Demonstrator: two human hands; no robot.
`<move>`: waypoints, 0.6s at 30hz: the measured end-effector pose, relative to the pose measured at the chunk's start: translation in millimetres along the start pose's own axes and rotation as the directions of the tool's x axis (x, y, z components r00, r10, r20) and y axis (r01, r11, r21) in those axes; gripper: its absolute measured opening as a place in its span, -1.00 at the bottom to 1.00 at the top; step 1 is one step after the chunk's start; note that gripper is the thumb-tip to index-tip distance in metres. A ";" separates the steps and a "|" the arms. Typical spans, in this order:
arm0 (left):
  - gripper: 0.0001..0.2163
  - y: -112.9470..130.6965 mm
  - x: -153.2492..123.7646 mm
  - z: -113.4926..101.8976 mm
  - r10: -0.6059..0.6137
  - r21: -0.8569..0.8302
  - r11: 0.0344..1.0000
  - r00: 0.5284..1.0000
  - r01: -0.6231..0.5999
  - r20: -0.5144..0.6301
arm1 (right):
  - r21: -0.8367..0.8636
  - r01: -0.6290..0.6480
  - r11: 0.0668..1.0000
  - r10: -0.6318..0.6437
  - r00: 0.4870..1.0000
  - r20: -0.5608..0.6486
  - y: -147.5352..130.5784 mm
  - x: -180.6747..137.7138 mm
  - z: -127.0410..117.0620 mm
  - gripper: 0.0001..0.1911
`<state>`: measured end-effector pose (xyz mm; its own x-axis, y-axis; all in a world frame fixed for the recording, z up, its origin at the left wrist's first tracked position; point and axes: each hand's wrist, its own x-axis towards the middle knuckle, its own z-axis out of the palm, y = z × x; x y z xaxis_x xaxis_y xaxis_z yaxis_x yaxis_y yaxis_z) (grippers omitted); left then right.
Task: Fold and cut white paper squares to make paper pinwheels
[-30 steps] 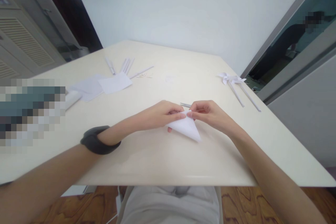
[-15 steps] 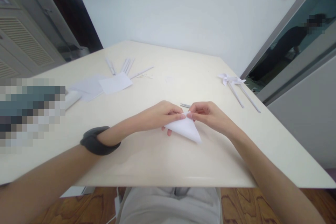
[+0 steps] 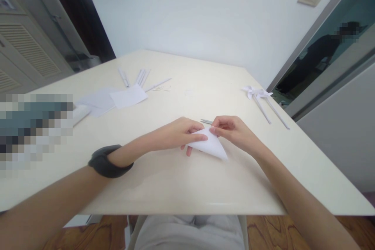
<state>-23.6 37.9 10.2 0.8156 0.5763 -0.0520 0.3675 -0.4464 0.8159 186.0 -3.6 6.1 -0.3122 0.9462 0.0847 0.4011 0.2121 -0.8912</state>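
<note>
A white sheet of paper (image 3: 210,146), folded into a triangle, is held between both hands just above the near middle of the table. My left hand (image 3: 187,134) grips its left side, thumb on top and some fingers showing beneath. At the paper's upper corner, my right hand (image 3: 230,127) pinches the edge between thumb and fingers. Behind the right fingers lies a pair of scissors (image 3: 206,121), only the blades showing. A dark band (image 3: 109,161) circles my left wrist.
Two paper pinwheels (image 3: 258,93) on rolled sticks lie at the right. Loose sheets (image 3: 129,96), several rolled paper sticks (image 3: 142,76) and small scraps (image 3: 161,88) lie at the back left. A wall stands behind the table (image 3: 181,199). A person (image 3: 316,52) shows at the far right.
My left thumb has shifted from the paper's upper corner down onto its face. The right hand keeps its pinch there. The view has tilted slightly.
</note>
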 end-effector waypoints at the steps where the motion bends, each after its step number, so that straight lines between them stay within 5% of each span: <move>1: -0.74 0.1 0.0 0.1 -0.003 -0.004 1.000 1.000 0.004 0.008 | 0.000 -0.002 1.000 0.002 1.000 -0.006 0.9 0.6 -0.1 -0.81; 18: -0.76 8.6 -4.2 -2.4 -0.079 0.033 0.996 0.996 0.080 -0.042 | 0.001 -0.014 1.000 0.014 0.999 -0.032 -0.5 0.0 -5.2 -0.82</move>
<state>-24.9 33.3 18.8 0.7644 0.6381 -0.0920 0.4466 -0.4211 0.7895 190.3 -2.4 8.9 -0.2788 0.9565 0.0860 0.4050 0.1983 -0.8926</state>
